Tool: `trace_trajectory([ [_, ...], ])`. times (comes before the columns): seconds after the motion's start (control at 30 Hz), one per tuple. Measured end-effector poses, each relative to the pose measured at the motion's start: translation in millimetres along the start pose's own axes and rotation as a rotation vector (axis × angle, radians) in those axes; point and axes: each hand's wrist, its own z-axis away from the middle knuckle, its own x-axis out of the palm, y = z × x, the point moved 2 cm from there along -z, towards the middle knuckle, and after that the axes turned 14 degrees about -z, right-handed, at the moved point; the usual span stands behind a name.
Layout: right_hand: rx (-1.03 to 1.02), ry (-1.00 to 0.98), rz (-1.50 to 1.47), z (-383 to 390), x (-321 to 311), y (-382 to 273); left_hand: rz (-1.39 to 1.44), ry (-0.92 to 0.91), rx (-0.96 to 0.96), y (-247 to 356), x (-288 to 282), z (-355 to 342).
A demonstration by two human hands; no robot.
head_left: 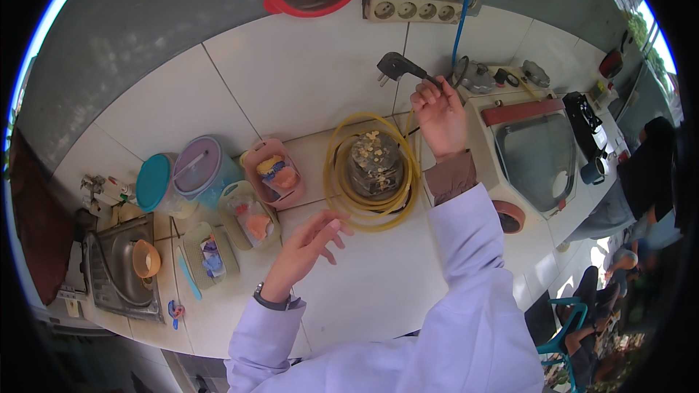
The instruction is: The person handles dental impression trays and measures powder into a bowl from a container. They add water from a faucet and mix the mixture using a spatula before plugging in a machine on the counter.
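1. Presently, the right hand pinches the cable end of a black plug between its fingers; the plug is in the air before the wall tiles, its prongs pointing down, just below and apart from the socket strip.
2. The left hand grips nothing: its fingers are loosely spread over the counter, near the coiled yellow hose.
3. The hose lies around a dark, rounded object with pale yellow scraps on top; what kind of object it is cannot be told.
4. Left of the coil, a pink basket holds a yellow-and-blue packet and an orange-pink bundle.
5. Beside it, a pale green basket contains clear wrapping and something orange-pink.
6. Nearer the sink, a second greenish basket carries a blue-and-white packet.
7. Behind the baskets stand two covered tubs, one under a teal lid, the other under a purple lid; the lids hide most of what is inside.
8. At the far left, an orange bowl sits in the metal sink, with something pale in it.
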Motion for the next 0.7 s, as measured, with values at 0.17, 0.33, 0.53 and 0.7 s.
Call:
trace_trajectory([
  [0.17,0.175,-0.032,-0.153,20.7,-3.4,33.3,0.18,0.405,0.496,45.6,48.1,-90.8],
  [0.33,0.445,0.128,0.136,61.4,-24.0,31.0,0.369,0.504,0.535,39.4,48.5,-113.1],
  [0.53,0.121,-0.008,1.912,75.5,52.9,12.9,0.203,0.535,0.532,32.3,31.5,-103.3],
  [0.7,-0.174,-0.443,1.752,53.5,75.2,37.6,-0.139,0.562,0.611,50.0,30.4,-110.8],
])
